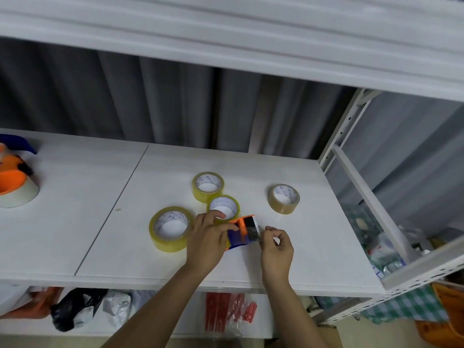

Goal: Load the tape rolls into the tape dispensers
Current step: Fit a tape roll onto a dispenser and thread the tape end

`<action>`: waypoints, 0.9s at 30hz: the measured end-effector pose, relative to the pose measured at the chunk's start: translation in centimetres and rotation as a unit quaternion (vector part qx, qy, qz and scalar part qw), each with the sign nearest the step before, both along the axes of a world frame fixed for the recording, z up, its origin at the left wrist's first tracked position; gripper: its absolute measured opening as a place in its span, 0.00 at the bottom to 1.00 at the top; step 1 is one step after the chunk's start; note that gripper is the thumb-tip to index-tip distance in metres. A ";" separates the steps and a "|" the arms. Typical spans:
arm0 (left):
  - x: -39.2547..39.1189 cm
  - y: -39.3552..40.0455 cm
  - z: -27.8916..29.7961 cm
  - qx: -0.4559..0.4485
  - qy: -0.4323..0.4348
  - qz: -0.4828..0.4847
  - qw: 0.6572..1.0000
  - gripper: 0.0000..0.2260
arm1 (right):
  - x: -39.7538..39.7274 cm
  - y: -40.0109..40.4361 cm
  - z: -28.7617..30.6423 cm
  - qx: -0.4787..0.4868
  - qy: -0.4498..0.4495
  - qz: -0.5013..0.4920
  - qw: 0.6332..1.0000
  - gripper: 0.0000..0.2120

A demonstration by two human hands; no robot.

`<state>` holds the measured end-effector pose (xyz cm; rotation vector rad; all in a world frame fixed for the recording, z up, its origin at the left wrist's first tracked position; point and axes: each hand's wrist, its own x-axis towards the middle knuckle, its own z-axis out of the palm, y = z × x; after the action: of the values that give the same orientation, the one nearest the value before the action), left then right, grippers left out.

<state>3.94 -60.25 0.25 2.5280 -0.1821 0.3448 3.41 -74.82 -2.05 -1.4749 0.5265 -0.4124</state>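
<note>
On the white shelf (100, 222) my left hand (208, 239) grips an orange and blue tape dispenser (242, 231) that lies in the middle. My right hand (276, 243) pinches a clear strip at the dispenser's right end, by its blade. Three yellowish tape rolls lie flat close by: a large one (170, 228) left of my left hand, one (223, 207) just behind the dispenser, one (208, 186) farther back. A brownish roll (283, 199) lies apart at the right. Another orange dispenser with a roll (15, 187) stands at the far left edge.
A white metal rack post (344, 131) and crossbar bound the shelf on the right, with packets behind them. An upper shelf hangs overhead. Plastic bags (75, 310) and red packets (226, 310) lie on the lower shelf below the front edge.
</note>
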 end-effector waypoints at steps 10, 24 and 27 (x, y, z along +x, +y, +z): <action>0.3 0.1 0.0 -0.003 0.002 -0.003 1.000 0.15 | 0.7 -0.1 0.3 -0.008 0.021 0.004 1.000 0.06; 0.0 -0.1 -0.3 -0.020 -0.053 -0.002 0.998 0.14 | 1.4 0.0 0.4 -0.019 0.032 0.002 0.999 0.06; -0.1 -0.1 -0.4 -0.026 -0.055 0.002 0.998 0.14 | 1.6 0.0 0.5 -0.028 0.032 0.006 0.999 0.05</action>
<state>3.82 -60.35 -0.15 2.4606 -0.2077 0.4848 4.96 -74.84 -1.55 -1.5482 0.5600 -0.3746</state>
